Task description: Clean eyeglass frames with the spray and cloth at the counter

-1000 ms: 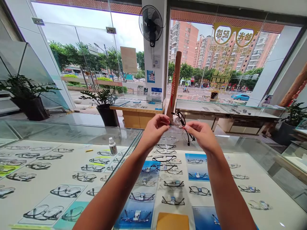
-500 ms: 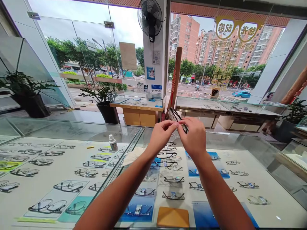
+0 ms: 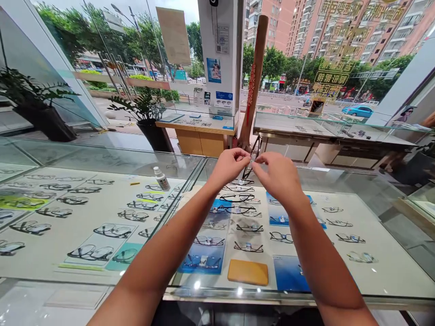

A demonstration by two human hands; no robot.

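Both my hands are raised together above a glass display counter (image 3: pixel 190 167). My left hand (image 3: pixel 230 165) and my right hand (image 3: pixel 277 175) pinch a pair of black-framed glasses (image 3: pixel 253 152) between their fingertips. The frame stands almost on edge, mostly hidden behind my fingers. Under the glass lie several rows of spectacles (image 3: pixel 238 198) on white and blue cards. A small white bottle (image 3: pixel 161 178) stands on the counter top to the left of my hands.
An orange pad (image 3: pixel 248 272) lies inside the case near the front edge. Behind the counter stand more glass cases (image 3: pixel 306 127), a wooden post (image 3: pixel 253 81), a white pillar and two potted plants (image 3: pixel 149 117). Large windows face a street.
My hands have closed in on each other and dropped lower in view. The glasses turned from lens-facing to nearly edge-on. The camera has tilted down, showing the counter's front edge.
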